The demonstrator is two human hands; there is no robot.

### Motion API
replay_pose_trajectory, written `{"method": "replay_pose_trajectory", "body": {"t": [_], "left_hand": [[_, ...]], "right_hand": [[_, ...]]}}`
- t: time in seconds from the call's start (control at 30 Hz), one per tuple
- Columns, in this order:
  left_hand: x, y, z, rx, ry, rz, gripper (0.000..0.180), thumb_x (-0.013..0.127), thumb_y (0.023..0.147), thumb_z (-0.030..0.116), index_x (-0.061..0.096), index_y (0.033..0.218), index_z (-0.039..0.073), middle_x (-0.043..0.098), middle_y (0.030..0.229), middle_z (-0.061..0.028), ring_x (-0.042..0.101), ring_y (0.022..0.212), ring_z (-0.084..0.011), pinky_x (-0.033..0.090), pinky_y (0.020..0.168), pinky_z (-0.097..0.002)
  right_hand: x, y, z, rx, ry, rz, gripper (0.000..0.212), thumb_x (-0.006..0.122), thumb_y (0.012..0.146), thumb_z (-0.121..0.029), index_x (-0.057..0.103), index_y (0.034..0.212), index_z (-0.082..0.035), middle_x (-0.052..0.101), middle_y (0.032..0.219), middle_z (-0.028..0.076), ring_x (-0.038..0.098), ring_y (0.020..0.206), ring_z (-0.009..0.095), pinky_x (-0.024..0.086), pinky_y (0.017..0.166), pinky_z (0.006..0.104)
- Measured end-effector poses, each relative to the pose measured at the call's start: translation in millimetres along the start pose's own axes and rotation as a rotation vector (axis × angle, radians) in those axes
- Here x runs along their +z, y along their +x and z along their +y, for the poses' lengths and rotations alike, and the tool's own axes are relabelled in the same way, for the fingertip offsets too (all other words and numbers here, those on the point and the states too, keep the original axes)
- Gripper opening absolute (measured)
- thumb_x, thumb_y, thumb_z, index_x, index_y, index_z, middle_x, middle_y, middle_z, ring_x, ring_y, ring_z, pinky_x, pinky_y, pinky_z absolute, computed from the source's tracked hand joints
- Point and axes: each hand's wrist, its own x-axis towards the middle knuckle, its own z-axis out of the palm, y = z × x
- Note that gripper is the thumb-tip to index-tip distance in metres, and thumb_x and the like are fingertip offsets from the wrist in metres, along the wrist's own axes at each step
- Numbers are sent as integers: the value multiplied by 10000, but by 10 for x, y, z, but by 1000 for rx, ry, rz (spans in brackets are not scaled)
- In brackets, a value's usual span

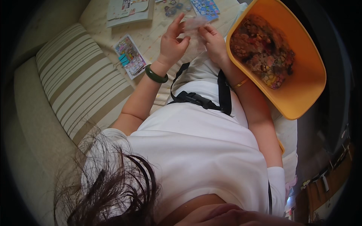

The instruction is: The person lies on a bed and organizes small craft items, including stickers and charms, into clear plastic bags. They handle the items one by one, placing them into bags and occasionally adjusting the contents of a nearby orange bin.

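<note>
A small, clear plastic bag is pinched between the thumb and fingers of my right hand. Just left of it my left hand has its fingers apart, with the fingertips close to the bag's edge; whether they touch it I cannot tell. What the bag holds, if anything, is too faint to make out. Close by my right forearm, a yellow plastic bin stands tilted, with a heap of small patterned pieces inside. A card pack with a teal binder clip lies left of my left wrist.
At the far side of the cloth-covered surface are a white box, several round stickers or discs and a blue sticker sheet. A striped cushion rests at the left. A black buckled strap crosses my lap.
</note>
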Motion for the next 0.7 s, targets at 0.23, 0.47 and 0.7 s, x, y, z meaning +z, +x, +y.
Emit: {"method": "replay_pose_trajectory", "body": {"t": [0.23,0.47,0.7], "left_hand": [[-462,314,-306,39,319,40,294,619,736,25,579,1026,55,605,974,-95,608,843,-171,509,640,-267],[56,300,-467,408,851,-174,219,679,684,160,646,891,98,595,857,-84,585,777,-257,486,671,-321],[-282,340,-506,-64,568,-16,179,671,759,246,649,776,70,630,754,-18,559,644,-139,442,611,-243]], "right_hand": [[16,-4,-110,175,605,126,53,433,896,-113,463,928,-84,459,794,18,372,549,94,306,464,206],[-112,28,-46,215,726,-19,76,394,902,-134,453,890,-88,445,763,23,307,475,73,255,415,195],[-81,21,-64,171,648,23,45,422,892,-113,456,871,-91,472,774,25,333,494,82,273,423,201]]}}
